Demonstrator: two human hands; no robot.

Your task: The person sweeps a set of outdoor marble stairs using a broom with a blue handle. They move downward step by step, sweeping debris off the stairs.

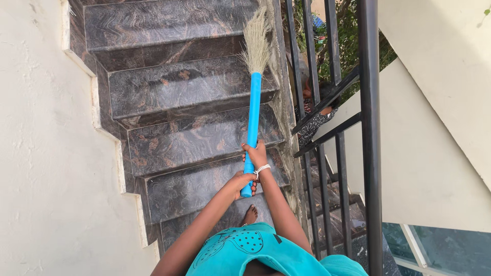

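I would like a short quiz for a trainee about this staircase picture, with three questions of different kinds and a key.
1. True or false: both hands grip the broom with the blue plastic handle.
2. Which hand is higher on the handle: left hand or right hand?
3. The straw bristles lie near: A) the white plaster wall B) the black metal railing

Key: 1 true; 2 right hand; 3 B

Pretty tight stairwell here: white wall [36,153] hard on the left, black railing [369,128] close on the right. Open granite steps [184,87] straight ahead, nothing lying on them except the broom [253,92] stretched down the right side, bristles near the step edge.
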